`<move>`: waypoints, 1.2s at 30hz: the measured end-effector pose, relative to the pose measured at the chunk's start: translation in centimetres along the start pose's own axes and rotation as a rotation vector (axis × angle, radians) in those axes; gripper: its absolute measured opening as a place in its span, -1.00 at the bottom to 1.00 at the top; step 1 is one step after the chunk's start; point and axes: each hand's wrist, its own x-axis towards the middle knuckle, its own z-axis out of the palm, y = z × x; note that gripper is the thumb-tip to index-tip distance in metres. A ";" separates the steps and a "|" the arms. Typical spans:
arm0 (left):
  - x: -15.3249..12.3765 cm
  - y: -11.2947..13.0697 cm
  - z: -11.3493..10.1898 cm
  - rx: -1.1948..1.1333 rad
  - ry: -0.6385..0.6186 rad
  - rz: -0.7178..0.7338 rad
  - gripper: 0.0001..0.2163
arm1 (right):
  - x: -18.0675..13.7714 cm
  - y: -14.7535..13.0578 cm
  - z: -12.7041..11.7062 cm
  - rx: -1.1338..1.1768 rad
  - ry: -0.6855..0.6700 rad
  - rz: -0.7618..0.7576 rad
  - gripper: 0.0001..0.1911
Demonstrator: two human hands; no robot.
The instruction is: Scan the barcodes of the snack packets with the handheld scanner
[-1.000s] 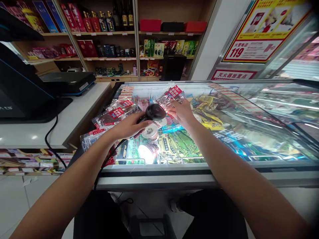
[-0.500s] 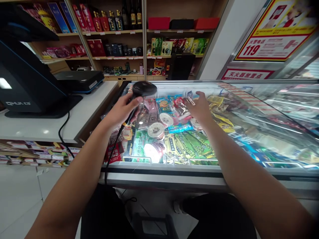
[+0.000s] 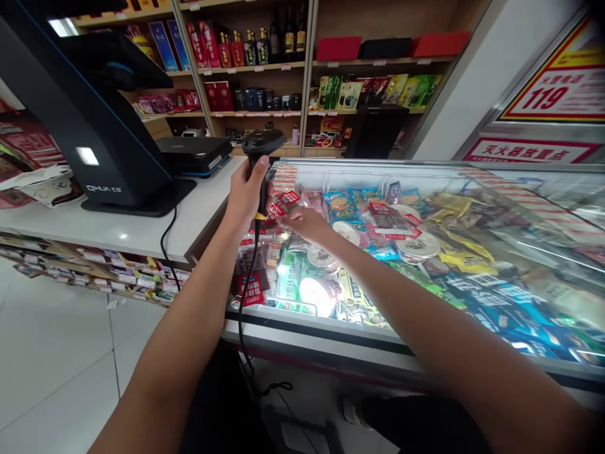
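Note:
My left hand [image 3: 248, 192] is wrapped round the handle of a black barcode scanner [image 3: 263, 144], held upright over the left end of a glass-sided chest of frozen food. The scanner's cable [image 3: 250, 271] hangs down past the chest's front edge. Just right of the scanner, my right hand [image 3: 307, 225] has its fingers closed at the edge of a clear packet with a red label [image 3: 286, 198]; the fingertips are partly hard to make out. Another red-labelled packet [image 3: 390, 221] lies on the goods farther right, beside a round white-lidded tub [image 3: 418, 246].
A white counter [image 3: 198, 221] on the left bears a black checkout terminal [image 3: 118, 151] and a flat black scale [image 3: 196, 153]. Shelves [image 3: 255, 66] of bottles and boxes stand behind. The chest's front rim [image 3: 359, 337] runs before my legs, above a stool.
My right hand has left the packet in the middle of the chest and moved left, close to the scanner. The left hand still holds the scanner, now more upright. The view has turned left.

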 end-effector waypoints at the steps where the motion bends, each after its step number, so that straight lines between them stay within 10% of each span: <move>1: 0.0 -0.1 0.0 0.002 -0.004 -0.003 -0.50 | 0.6 -0.4 0.7 -0.001 -0.012 0.040 -0.58; 9: -0.4 0.2 0.4 0.068 -0.088 -0.003 -0.49 | 0.1 1.0 -1.9 0.396 0.003 0.117 -0.87; 18: -2.5 0.7 2.6 -0.005 -0.375 -0.138 -0.58 | -2.1 8.8 -9.6 0.831 0.524 0.198 -0.64; 29: -7.3 0.9 6.2 -0.126 -0.987 -0.370 -0.64 | -4.6 10.9 -12.5 0.734 0.507 -0.157 -0.57; 36: -9.0 1.4 7.3 -0.187 -1.035 -0.430 -0.62 | -5.3 10.3 -13.5 0.920 0.363 -0.194 -0.58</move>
